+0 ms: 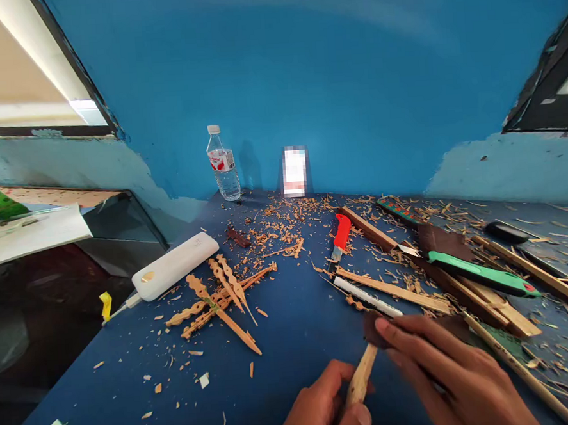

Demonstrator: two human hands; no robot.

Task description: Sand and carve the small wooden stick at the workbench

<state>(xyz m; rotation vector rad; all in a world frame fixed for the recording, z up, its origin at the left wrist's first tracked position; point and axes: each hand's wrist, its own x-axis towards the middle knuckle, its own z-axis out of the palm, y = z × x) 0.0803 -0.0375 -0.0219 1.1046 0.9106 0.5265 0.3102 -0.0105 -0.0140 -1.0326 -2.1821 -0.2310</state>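
At the near edge of the blue surface (300, 327), the left hand (325, 405) has its fingers curled tight around the lower end of a pale wooden stick (362, 376), which tilts up and away. The right hand (448, 372) reaches across from the right, its fingers pressed together on a small dark piece (372, 329) held against the stick's upper end. Wood shavings (284, 222) litter the middle of the surface. Carved sticks (222, 303) lie crossed toward the left edge, beside a white case (175, 265). A red-handled knife (340, 233) and a green-handled tool (483, 276) lie farther back, and a water bottle (222, 164) stands at the far edge.
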